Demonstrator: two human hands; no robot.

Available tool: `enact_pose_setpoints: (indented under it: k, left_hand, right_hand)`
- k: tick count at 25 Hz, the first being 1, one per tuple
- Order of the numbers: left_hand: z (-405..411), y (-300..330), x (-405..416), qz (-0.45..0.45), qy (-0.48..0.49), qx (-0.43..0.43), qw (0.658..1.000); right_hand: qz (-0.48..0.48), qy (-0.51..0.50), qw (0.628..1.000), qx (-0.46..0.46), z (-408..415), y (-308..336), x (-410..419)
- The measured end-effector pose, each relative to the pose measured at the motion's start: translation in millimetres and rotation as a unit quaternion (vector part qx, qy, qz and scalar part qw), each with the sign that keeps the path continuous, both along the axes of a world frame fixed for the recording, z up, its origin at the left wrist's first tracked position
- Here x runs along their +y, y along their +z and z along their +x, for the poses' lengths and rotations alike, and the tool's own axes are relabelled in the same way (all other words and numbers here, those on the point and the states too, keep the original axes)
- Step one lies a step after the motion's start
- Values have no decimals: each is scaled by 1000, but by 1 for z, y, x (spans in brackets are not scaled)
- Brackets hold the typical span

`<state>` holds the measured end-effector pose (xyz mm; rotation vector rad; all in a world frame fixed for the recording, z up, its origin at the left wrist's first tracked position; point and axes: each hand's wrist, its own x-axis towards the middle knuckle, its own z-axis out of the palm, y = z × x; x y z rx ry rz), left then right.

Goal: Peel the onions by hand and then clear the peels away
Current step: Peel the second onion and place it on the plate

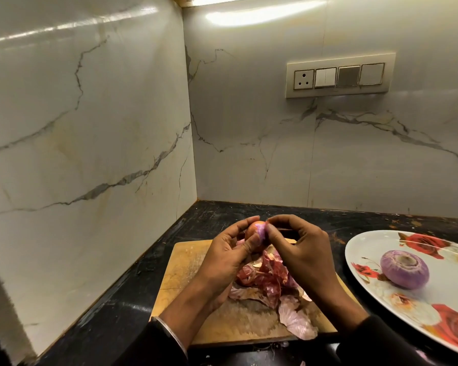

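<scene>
My left hand (229, 256) grips a partly peeled red onion (257, 233) above the wooden cutting board (180, 265). My right hand (296, 249) pinches the skin at the onion's top right with thumb and fingertips. A heap of red and papery onion peels (270, 283) lies on the board beneath both hands. A peeled purple onion (405, 269) sits on the white floral plate (434, 299) at the right.
The board lies on a black stone counter (122, 302) in a corner between two marble-look walls. A switch and socket panel (340, 75) is on the back wall. The plate runs past the right edge of view.
</scene>
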<state>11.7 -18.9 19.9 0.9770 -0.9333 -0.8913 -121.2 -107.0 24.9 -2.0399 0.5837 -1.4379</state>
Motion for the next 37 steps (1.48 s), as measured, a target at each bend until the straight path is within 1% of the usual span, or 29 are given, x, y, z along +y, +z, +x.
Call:
enact_pose_setpoints:
  k: [4,7,10,13,16,18,20,22,25,28,33,37]
  left_hand:
    - [0,0,-1,-5,-2,5,1000]
    - [-1,0,-1,-1,-2,12,1000]
    - [0,2,0,-3,-11,36,999]
    - [-1,2,0,-2,-10,40,999]
    - [-4,0,0,0,8,6,1000]
    - [-6,0,0,-3,14,-5,1000]
    - [-6,2,0,-8,14,6,1000]
    - [-7,3,-1,-8,9,32,999]
    - [-8,5,-1,-8,-9,77,997]
    - [-7,7,0,-4,-23,113,993]
    - [-8,7,0,7,-14,111,994]
    - [-5,8,0,8,7,123,992]
  right_hand:
    - [28,10,999,-18,0,-1,-3]
    - [11,2,1000,-9,-1,-2,-4]
    - [18,20,999,-20,-2,-1,-4]
    - [-25,-11,1000,-7,-1,-3,-4]
    - [-78,-52,996,11,3,-7,-3]
    - [-91,-69,993,10,4,-7,-2]
    - [-92,-74,993,6,6,-6,-2]
    - [-62,-73,995,-10,7,-7,-2]
    - [24,-52,997,-47,7,-7,-2]
    - [61,-41,995,-61,7,-6,-3]
    - [90,-25,993,-73,6,-4,-3]
    - [95,-57,992,-60,4,-5,-6]
